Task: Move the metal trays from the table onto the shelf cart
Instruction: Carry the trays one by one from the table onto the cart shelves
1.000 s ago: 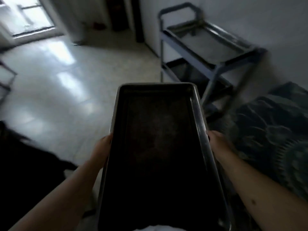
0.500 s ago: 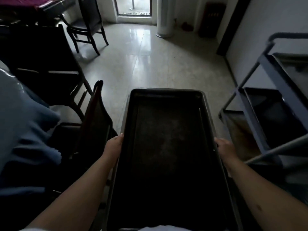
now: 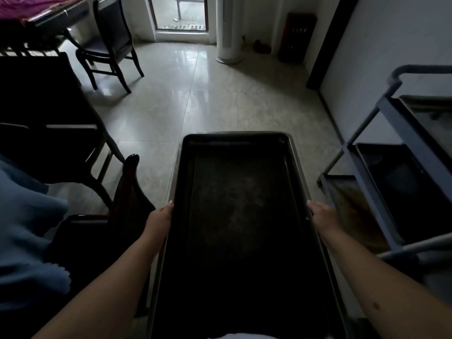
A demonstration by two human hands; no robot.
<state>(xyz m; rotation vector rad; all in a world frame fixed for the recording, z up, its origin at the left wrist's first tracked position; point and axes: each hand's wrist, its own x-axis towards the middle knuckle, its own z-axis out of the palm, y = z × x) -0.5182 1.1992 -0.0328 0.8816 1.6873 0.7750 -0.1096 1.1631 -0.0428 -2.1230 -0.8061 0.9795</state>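
A person carries a long, dark metal tray (image 3: pixel 238 216) lengthwise out in front of the body, its far short end pointing down the room and its near end running out of the bottom of the view. The left hand (image 3: pixel 157 220) grips the tray's left long rim about midway along, fingers curled under the edge and the thumb lying along the top of the rim. The right hand (image 3: pixel 322 216) clasps the right long rim at the matching spot, thumb on top and the other fingers hidden beneath the tray. The tray is level, held in the air above the pale tiled floor (image 3: pixel 208 99), and it is empty, with a dull, smudged bottom. The shelf cart (image 3: pixel 381 192) stands at the right edge of the view against the wall, just beside the tray but not touching it. Another dark tray (image 3: pixel 403 189) already lies on the cart's middle shelf, and the cart's tubular handle curves above the top shelf. To the left are the dark back of a chair (image 3: pixel 129 187) close to the left forearm, a blue cloth (image 3: pixel 27 231) at the left edge, and a second chair (image 3: pixel 110 42) farther off near a doorway (image 3: pixel 179 13).
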